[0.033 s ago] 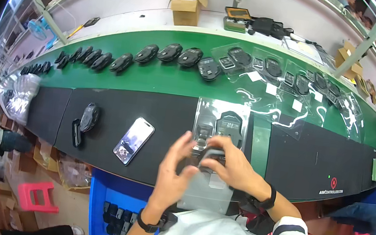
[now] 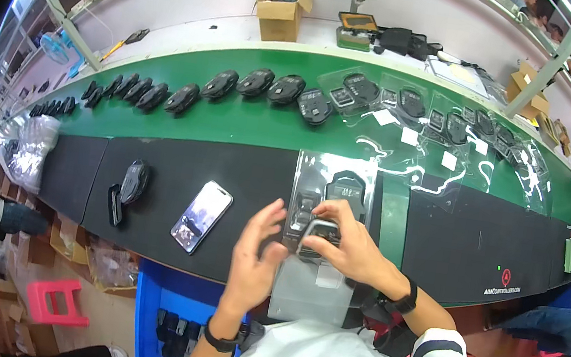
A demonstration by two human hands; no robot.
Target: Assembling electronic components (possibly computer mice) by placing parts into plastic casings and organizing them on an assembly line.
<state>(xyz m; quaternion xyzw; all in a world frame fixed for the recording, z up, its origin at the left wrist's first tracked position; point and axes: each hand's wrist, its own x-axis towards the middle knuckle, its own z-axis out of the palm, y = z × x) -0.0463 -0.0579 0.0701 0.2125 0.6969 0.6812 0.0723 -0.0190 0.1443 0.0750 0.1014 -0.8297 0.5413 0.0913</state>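
Observation:
My right hand grips a small dark grey part above a long clear plastic bag that lies on the black mat. My left hand pinches the bag's left edge beside the part, thumb and fingers curled in. Further up, the same clear packaging holds a black computer mouse and a smaller dark piece. Both wrists carry black bands.
A phone lies left of my hands; a black mouse and a small black part lie further left. The green belt carries a row of black mice and bagged ones at right. A blue bin sits below the table edge.
My left hand's spread fingers have curled in toward the bag and part. My right hand with the part has shifted slightly up and left.

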